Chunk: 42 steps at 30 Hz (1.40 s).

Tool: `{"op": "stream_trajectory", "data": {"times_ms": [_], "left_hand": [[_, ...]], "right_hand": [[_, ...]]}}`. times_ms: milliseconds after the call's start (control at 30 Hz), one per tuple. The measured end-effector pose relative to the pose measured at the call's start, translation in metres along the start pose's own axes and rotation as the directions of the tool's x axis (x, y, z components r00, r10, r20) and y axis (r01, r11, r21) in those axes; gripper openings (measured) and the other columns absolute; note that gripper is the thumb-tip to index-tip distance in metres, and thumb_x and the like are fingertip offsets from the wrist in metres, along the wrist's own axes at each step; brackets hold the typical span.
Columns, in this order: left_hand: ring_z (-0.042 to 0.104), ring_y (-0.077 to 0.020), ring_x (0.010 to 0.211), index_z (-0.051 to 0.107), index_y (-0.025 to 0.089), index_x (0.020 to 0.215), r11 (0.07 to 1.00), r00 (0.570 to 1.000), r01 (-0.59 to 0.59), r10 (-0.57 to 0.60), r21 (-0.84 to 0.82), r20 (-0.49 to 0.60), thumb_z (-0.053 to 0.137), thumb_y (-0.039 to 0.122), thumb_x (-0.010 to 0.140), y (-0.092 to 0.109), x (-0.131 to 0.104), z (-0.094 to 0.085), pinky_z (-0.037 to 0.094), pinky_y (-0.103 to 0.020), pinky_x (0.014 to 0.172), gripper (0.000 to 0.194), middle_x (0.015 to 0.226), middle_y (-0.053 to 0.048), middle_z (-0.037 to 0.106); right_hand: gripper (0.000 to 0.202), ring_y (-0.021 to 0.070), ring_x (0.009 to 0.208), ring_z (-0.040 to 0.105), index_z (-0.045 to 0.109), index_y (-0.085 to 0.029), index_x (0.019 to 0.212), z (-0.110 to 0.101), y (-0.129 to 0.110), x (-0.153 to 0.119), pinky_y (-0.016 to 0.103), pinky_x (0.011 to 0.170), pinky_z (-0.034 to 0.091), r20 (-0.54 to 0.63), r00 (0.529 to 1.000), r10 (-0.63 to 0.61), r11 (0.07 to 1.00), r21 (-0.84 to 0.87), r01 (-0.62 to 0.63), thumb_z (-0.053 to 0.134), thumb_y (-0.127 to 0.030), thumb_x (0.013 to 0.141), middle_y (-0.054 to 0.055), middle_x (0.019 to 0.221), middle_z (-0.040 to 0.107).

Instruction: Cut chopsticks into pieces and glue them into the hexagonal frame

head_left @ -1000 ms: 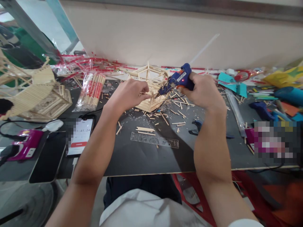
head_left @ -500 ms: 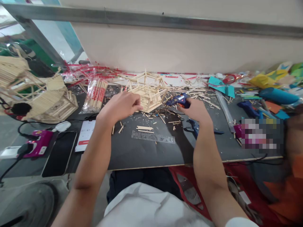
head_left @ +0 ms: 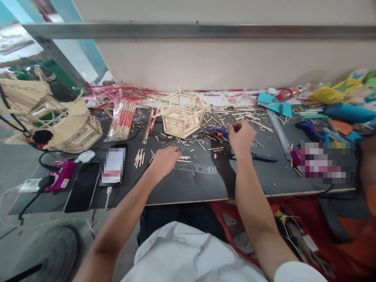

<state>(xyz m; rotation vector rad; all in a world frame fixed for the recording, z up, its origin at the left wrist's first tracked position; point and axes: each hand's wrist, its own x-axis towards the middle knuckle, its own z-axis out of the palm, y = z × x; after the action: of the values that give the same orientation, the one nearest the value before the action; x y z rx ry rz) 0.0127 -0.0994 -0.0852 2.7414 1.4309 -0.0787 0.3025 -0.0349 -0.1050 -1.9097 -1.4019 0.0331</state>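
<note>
My left hand (head_left: 165, 160) is low over the tabletop, fingers bent together at the left end of several short wooden sticks (head_left: 185, 159). Its fingertips are partly hidden, and whatever they pinch does not show. A clear plastic ruler (head_left: 199, 169) lies just below those sticks. My right hand (head_left: 242, 137) is raised beside the blue glue gun (head_left: 219, 132), thumb and fingers drawn together in a pinch. Anything between them is too small to make out. Behind both hands stands a polygonal frame of wooden sticks (head_left: 183, 117), the glue gun's nozzle near its lower right side.
A larger stick model (head_left: 67, 129) stands left, near bagged red-printed sticks (head_left: 122, 119). Two phones, one dark (head_left: 82, 186) and one lit (head_left: 113, 166), lie beside a purple power adapter (head_left: 61, 175). Blue-handled cutters (head_left: 263, 158) lie right. Stick scraps litter the back.
My left hand has left the stick frame and come down to the short sticks by the ruler. My right hand has let go of the glue gun and lifted slightly.
</note>
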Motion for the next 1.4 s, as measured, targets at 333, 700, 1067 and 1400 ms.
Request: {"op": "stream_trajectory", "data": {"times_ms": [333, 700, 1067, 1400], "left_hand": [[0.066, -0.0246, 0.099, 0.065, 0.015, 0.104, 0.999, 1.000, 0.013, -0.014, -0.048, -0.026, 0.039, 0.017, 0.101, 0.006, -0.006, -0.021, 0.049, -0.030, 0.069, 0.026, 0.099, -0.011, 0.069], [0.070, -0.0144, 0.077, 0.055, 0.021, 0.123, 0.827, 0.933, -0.080, -0.134, -0.556, -0.333, 0.056, 0.024, 0.094, -0.024, 0.016, -0.107, 0.052, -0.022, 0.063, 0.030, 0.103, -0.005, 0.069], [0.068, -0.0162, 0.081, 0.071, 0.019, 0.097, 0.876, 0.922, -0.246, 0.079, -0.415, -0.380, 0.060, 0.020, 0.089, -0.022, 0.038, -0.114, 0.051, -0.026, 0.076, 0.014, 0.088, -0.003, 0.074], [0.066, -0.0135, 0.063, 0.071, 0.016, 0.087, 0.721, 0.944, -0.149, -0.098, -0.677, -0.314, 0.053, 0.028, 0.092, -0.028, 0.038, -0.114, 0.053, -0.024, 0.059, 0.022, 0.072, -0.002, 0.070]], "right_hand": [[0.031, 0.0244, 0.069, 0.062, 0.046, -0.014, 0.119, -0.001, 0.006, 0.002, 0.036, 0.077, 0.045, -0.008, 0.999, 0.034, 0.991, 0.128, -0.033, 0.040, -0.018, 0.089, 0.005, 0.072, 0.061], [0.041, 0.0246, 0.098, 0.069, 0.060, -0.011, 0.124, -0.001, 0.013, 0.004, 0.037, 0.087, 0.054, -0.087, 0.995, -0.038, 0.972, 0.227, 0.057, 0.048, -0.020, 0.086, 0.018, 0.116, 0.069], [0.033, 0.0190, 0.091, 0.068, 0.060, -0.023, 0.117, -0.009, -0.055, -0.028, 0.032, 0.074, 0.058, 0.032, 0.932, -0.360, 0.763, 0.585, 0.275, 0.055, -0.046, 0.094, 0.009, 0.110, 0.067], [0.049, 0.0134, 0.080, 0.063, 0.056, -0.030, 0.130, -0.028, -0.133, -0.007, 0.029, 0.072, 0.059, 0.114, 0.697, -0.708, 0.551, 0.706, 0.444, 0.070, -0.047, 0.086, 0.005, 0.119, 0.059]]}}
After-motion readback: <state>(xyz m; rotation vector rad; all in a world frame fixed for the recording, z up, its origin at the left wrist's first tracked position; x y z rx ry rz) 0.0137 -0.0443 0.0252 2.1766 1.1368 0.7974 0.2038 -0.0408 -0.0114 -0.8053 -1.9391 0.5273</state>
